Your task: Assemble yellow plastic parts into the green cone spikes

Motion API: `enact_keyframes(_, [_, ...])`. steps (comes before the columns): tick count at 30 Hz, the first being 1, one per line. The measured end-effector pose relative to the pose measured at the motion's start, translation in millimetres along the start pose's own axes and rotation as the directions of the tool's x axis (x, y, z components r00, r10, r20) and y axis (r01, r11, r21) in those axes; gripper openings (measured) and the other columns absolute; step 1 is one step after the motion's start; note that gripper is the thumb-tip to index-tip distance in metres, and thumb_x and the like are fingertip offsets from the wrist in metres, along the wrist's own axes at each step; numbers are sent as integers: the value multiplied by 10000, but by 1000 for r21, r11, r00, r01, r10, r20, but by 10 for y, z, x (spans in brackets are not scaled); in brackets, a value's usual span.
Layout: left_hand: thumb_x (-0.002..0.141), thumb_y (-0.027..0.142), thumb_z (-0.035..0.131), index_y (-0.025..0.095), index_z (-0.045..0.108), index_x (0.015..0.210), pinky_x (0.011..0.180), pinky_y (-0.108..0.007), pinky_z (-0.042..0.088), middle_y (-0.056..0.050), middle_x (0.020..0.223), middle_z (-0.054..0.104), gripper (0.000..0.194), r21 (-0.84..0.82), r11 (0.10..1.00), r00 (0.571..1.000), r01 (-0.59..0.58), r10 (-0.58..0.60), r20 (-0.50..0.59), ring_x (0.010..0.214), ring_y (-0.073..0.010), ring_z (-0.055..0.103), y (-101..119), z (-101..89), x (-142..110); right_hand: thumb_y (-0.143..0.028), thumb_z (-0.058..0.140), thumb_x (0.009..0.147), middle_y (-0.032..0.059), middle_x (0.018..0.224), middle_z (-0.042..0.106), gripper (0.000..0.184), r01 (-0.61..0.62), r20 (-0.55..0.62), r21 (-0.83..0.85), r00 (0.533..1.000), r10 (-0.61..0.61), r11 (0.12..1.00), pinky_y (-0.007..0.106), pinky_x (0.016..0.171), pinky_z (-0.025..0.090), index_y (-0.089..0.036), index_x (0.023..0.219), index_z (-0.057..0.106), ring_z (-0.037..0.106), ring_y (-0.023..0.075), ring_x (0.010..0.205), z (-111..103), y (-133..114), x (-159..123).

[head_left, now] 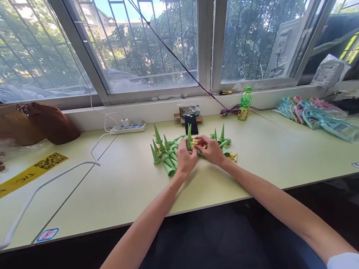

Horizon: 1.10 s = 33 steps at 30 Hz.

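Observation:
My left hand point(186, 159) is closed around a pointed green plastic cone point(189, 136), which stands tip up between its fingers. Close against it, my right hand point(212, 150) pinches a small yellow piece point(195, 142) at the cone's side; its exact shape is too small to tell. To the left lies a cluster of green tube-like parts point(169, 169), and several green cones point(157, 133) stand upright among them. More green cones point(222, 132) are just beyond my right hand, near some small yellow pieces point(233, 157) on the table. My hands hide the parts behind them.
On the pale table point(117, 190) a dark phone point(191, 124) leans by a small cardboard box point(182, 116). A green bottle point(244, 103), a power strip point(128, 127) and a white cable point(49, 181) lie around. Blue and pink plastic items point(310, 112) are piled right.

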<state>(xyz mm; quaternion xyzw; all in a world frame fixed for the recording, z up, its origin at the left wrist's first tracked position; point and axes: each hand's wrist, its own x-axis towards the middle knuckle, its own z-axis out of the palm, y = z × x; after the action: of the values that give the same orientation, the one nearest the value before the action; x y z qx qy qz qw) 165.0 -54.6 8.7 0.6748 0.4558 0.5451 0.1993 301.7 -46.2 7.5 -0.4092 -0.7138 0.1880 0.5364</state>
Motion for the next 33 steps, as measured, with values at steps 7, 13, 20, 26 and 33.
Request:
enact_keyframes(7, [742,82,537,185,616,1078,864,-349,516,-61,942,663,360,15,1000,999,2,-3,50,896,-198,627,-24,-5,2,-296,615,846,66,808,733,176,52,37,-75,998,-49,996,297,681,496,-166,897,721,632,181,688,-6,48,6])
enact_keyframes(13, [706,78,546,180,605,1035,749,-298,510,-40,860,639,350,10,1000,997,11,-12,78,784,-172,601,33,-30,-15,-362,579,872,55,773,713,233,46,70,-81,997,-40,996,278,620,447,-177,824,712,574,170,654,-13,11,0])
enact_keyframes(20, [690,76,552,185,611,1055,693,-265,505,-27,822,637,386,-54,998,996,17,-13,85,740,-158,586,31,-24,-14,-375,525,894,26,661,635,267,-1,85,-70,996,7,998,272,564,397,-184,759,652,506,152,585,-16,-44,-18])
enact_keyframes(26, [709,66,513,178,599,1087,683,-260,533,-31,861,652,404,-102,995,993,24,-12,119,760,-151,604,23,-17,-11,-397,482,917,6,622,574,326,-21,126,-42,992,26,999,274,558,366,-190,680,565,455,137,561,-32,-66,-11])
enact_keyframes(33, [752,84,541,171,584,1153,644,-252,569,-82,1039,654,412,-182,981,993,66,-47,110,792,-149,634,54,-5,-9,-403,508,909,26,690,645,281,-29,56,-23,998,30,999,280,601,431,-191,755,609,548,161,606,-12,-54,-4])
